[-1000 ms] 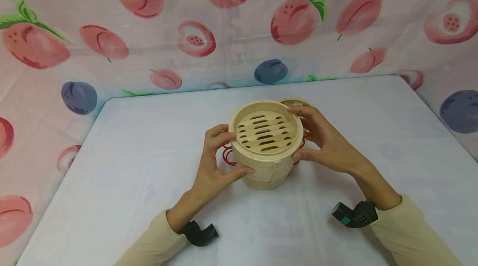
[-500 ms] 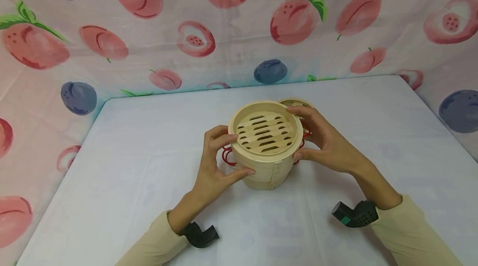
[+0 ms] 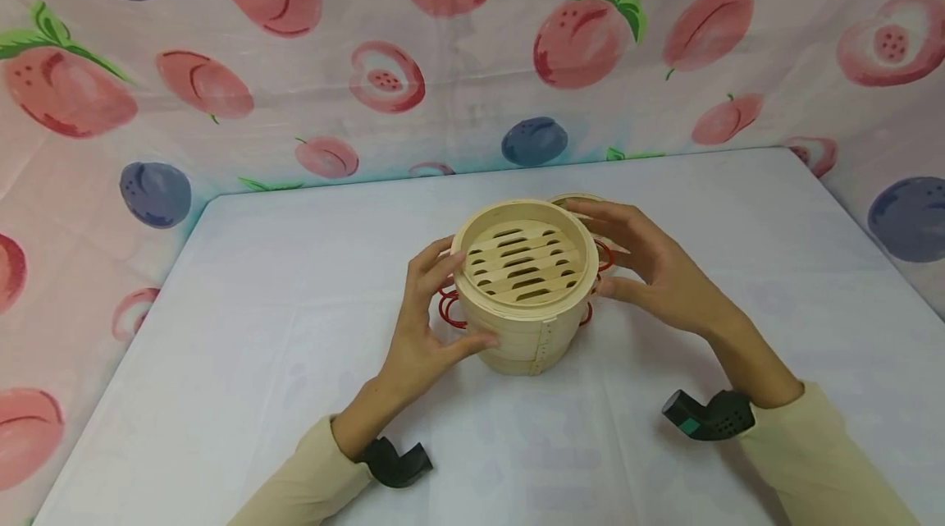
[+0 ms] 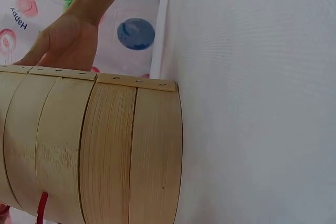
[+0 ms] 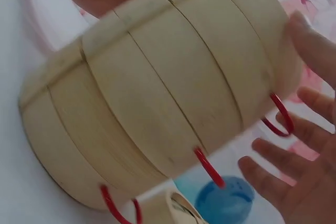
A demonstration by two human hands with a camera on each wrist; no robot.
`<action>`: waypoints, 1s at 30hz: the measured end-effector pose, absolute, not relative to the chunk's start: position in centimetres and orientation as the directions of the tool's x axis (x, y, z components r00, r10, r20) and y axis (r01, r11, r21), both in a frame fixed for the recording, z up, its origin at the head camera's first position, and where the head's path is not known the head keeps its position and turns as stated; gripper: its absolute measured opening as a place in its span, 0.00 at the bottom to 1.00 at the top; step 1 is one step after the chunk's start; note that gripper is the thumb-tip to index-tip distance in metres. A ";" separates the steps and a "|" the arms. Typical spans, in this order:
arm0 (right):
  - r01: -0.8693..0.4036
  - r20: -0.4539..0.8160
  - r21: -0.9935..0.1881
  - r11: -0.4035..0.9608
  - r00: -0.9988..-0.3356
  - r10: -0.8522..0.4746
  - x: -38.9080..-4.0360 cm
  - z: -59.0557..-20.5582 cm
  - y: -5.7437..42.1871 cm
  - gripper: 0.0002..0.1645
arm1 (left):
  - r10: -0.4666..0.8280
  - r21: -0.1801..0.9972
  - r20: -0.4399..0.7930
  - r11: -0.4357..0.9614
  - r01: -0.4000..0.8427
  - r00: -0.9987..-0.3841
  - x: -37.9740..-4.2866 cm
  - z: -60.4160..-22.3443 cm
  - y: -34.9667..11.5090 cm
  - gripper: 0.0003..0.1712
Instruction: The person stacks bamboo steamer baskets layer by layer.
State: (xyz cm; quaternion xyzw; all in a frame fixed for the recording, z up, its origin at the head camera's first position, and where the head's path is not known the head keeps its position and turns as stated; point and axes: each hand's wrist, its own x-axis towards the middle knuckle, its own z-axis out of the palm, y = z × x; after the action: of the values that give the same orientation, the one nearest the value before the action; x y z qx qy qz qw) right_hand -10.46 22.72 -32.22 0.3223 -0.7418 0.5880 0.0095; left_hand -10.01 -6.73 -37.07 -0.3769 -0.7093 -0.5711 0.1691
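A tall stack of bamboo steamer baskets (image 3: 526,337) stands at the middle of the table, its slatted top tier facing up. Red loop handles (image 3: 452,311) stick out from its sides. My left hand (image 3: 422,329) holds the stack from the left, thumb across the front and fingers at the upper rim. On the other side my right hand (image 3: 664,272) has its fingers spread, with the thumb close to the stack's wall. In the right wrist view, the right hand's fingers (image 5: 310,163) are extended beside the tiers and grip nothing.
Behind the stack, partly hidden by my right hand, sits another round bamboo piece (image 3: 576,199), also seen low in the right wrist view. A white cloth covers the table (image 3: 295,304). A fruit-printed curtain (image 3: 458,124) hangs behind its far edge.
My right hand has come off the stack's rim and shifted slightly right and back. The left hand's fingers have shifted slightly at the rim. The stack has stayed in place.
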 end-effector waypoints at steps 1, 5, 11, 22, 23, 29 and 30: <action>-0.493 0.412 -0.866 0.079 -0.795 -0.445 -10.6 -32.2 23.0 0.43 | 0.350 0.689 0.663 0.062 0.722 -0.662 -10.0 -37.1 -6.8 0.47; -0.499 0.454 -0.863 0.079 -0.835 -0.312 -11.2 -32.5 24.7 0.34 | 0.376 0.712 0.633 0.060 0.699 -0.677 -10.1 -37.2 -6.9 0.48; -0.417 0.390 -0.853 0.313 -0.909 -0.149 -12.5 -34.9 27.1 0.29 | 0.379 0.742 0.602 0.059 0.668 -0.702 -10.2 -37.4 -6.9 0.49; -0.214 0.176 -0.853 0.477 -0.977 -0.123 -13.8 -39.6 29.1 0.26 | 0.392 0.752 0.591 0.048 0.658 -0.705 -10.2 -37.5 -7.0 0.49; -0.214 0.173 -0.852 0.478 -0.976 -0.129 -13.9 -39.8 29.1 0.27 | 0.394 0.751 0.592 0.047 0.658 -0.704 -10.2 -37.5 -7.0 0.49; -0.223 0.175 -0.817 0.532 -0.975 -0.140 -14.0 -40.4 28.9 0.26 | 0.395 0.751 0.594 0.042 0.659 -0.701 -10.2 -37.5 -7.0 0.49; -0.219 0.172 -0.806 0.549 -0.976 -0.137 -14.0 -40.5 28.8 0.26 | 0.395 0.752 0.593 0.042 0.658 -0.702 -10.2 -37.5 -7.0 0.49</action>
State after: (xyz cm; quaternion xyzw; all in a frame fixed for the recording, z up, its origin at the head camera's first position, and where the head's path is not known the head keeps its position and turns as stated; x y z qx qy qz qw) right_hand -14.00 28.81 -40.49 0.1014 -0.8790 0.4638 0.0442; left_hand -10.23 -7.02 -37.48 -0.3691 -0.7131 -0.5853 0.1126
